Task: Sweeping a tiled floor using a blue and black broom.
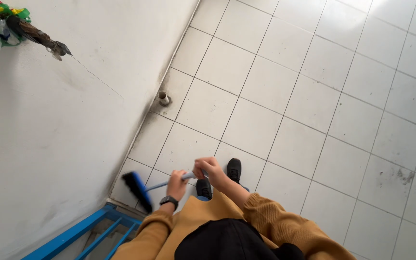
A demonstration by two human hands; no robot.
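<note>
Both of my hands grip the pale blue handle of a broom (162, 184). My left hand (176, 185) holds the handle lower down, closer to the dark blue brush head (137, 191), and wears a black wristwatch. My right hand (208, 168) closes on the handle's upper end. The brush head rests on the white tiled floor (314, 106) next to the white wall (58, 135). My black shoes (233, 169) stand just behind the handle. Mustard yellow sleeves cover both arms.
A short pipe stub (163, 98) sticks up from the floor by the wall. A blue metal railing (92, 233) over stairs sits at the bottom left. A bundle of green and coloured material (3, 24) hangs on the wall at top left. Dark smudges (403, 175) mark tiles at right.
</note>
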